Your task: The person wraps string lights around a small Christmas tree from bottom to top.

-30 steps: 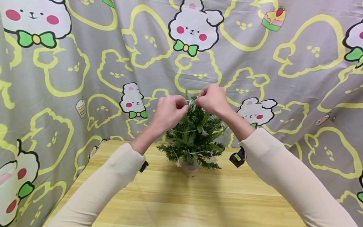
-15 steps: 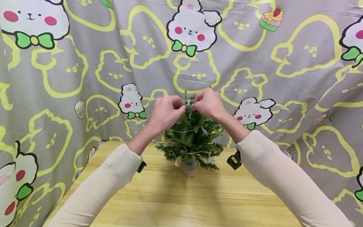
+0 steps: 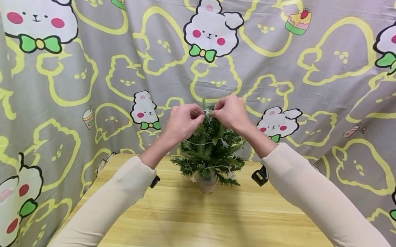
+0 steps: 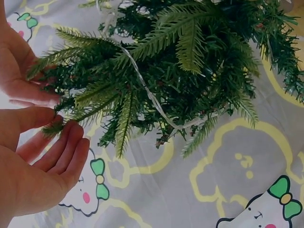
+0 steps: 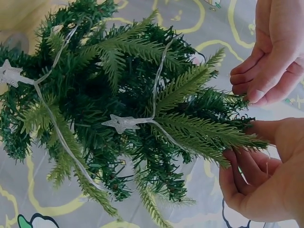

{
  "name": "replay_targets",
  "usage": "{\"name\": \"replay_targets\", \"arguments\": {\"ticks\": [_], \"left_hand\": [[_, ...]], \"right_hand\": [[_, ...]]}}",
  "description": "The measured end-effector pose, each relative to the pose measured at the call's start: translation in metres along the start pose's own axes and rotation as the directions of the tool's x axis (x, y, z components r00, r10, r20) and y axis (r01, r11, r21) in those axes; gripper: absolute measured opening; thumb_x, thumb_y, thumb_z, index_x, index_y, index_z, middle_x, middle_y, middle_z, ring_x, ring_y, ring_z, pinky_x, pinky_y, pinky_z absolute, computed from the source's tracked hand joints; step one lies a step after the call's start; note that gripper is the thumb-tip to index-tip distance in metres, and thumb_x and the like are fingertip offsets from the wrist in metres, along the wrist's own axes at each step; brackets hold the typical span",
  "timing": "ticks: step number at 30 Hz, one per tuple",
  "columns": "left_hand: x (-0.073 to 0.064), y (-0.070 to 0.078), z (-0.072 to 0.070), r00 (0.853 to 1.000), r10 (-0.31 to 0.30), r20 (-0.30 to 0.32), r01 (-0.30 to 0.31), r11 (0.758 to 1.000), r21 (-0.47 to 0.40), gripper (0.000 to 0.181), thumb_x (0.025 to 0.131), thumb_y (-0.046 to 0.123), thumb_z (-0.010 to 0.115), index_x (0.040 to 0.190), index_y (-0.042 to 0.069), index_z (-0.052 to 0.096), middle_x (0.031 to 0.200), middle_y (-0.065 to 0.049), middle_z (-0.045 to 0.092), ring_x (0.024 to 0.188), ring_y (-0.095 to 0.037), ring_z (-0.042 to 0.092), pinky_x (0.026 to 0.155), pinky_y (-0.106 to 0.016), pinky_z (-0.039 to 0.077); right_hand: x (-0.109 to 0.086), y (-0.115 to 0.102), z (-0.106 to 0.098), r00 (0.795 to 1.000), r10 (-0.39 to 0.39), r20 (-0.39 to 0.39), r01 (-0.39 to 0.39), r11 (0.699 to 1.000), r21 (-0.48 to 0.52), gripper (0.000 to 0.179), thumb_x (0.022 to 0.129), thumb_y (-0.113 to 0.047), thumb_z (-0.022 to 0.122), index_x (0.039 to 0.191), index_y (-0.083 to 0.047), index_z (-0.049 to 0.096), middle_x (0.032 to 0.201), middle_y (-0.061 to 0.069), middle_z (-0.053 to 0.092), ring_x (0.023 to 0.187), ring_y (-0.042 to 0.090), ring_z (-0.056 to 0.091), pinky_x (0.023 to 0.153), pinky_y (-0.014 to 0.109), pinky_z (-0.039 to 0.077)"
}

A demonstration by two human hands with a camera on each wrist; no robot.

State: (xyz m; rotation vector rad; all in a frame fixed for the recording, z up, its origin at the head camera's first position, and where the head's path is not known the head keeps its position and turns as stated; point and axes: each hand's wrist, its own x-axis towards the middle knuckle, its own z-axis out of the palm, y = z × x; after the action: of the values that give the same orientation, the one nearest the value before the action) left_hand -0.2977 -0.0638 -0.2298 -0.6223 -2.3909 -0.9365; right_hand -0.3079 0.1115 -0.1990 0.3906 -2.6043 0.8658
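A small artificial Christmas tree [image 3: 210, 149] stands in a pot [image 3: 207, 184] at the back of the table. Clear-wired string lights [image 4: 151, 97] with star-shaped bulbs [image 5: 121, 123] wind around its branches. Both hands are at the treetop, fingertips almost meeting. My left hand [image 3: 182, 120] pinches at the tip, where a pale strand runs between the hands in the head view. Opposite it, my right hand [image 3: 231, 110] has thumb and fingers curled at the same strand; a thin wire shows by its fingers in the right wrist view. Needles partly hide the grips.
The wooden table [image 3: 190, 230] extends toward me from the tree. A grey curtain [image 3: 118, 76] with cartoon animals hangs close behind and at both sides. Black wrist cameras [image 3: 260, 175] are strapped under the sleeves.
The right hand dips slightly toward the left hand, then shifts back a little to the right. The left hand stays nearly in place at the treetop.
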Motion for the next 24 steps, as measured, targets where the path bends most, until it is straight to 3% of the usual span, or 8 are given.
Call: {"name": "replay_targets", "arguments": {"ticks": [7,13,24], "left_hand": [[-0.001,0.0,-0.003,1.0,-0.003,0.001,0.003,1.0,0.012,0.014,0.096,0.015,0.065,0.1,0.01,0.078,0.088,-0.005,0.076,0.075,-0.019,0.068,0.073,-0.036,0.055],[-0.002,0.001,-0.007,0.999,-0.029,0.024,0.029,1.0,-0.001,0.017,0.096,0.016,0.066,0.109,0.011,0.076,0.096,-0.007,0.078,0.082,-0.02,0.072,0.076,-0.037,0.058],[-0.006,-0.001,-0.018,0.998,-0.056,0.022,0.055,0.998,0.024,0.021,0.096,0.015,0.063,0.113,0.012,0.074,0.103,-0.008,0.078,0.088,-0.019,0.074,0.077,-0.034,0.058]], "right_hand": [[-0.002,-0.002,-0.007,1.0,0.008,0.026,-0.008,1.0,-0.023,0.012,0.087,-0.018,0.074,0.086,-0.007,0.079,0.085,0.01,0.077,0.072,0.024,0.067,0.077,0.039,0.055],[-0.003,-0.005,-0.02,0.991,0.053,0.121,-0.045,0.997,-0.067,0.025,0.09,-0.027,0.074,0.101,-0.005,0.077,0.104,0.014,0.076,0.089,0.028,0.067,0.081,0.041,0.054],[-0.018,0.003,-0.055,0.977,0.1,0.191,-0.087,0.993,-0.074,0.042,0.093,-0.04,0.069,0.12,-0.008,0.067,0.117,0.016,0.071,0.104,0.032,0.066,0.085,0.045,0.054]]}}
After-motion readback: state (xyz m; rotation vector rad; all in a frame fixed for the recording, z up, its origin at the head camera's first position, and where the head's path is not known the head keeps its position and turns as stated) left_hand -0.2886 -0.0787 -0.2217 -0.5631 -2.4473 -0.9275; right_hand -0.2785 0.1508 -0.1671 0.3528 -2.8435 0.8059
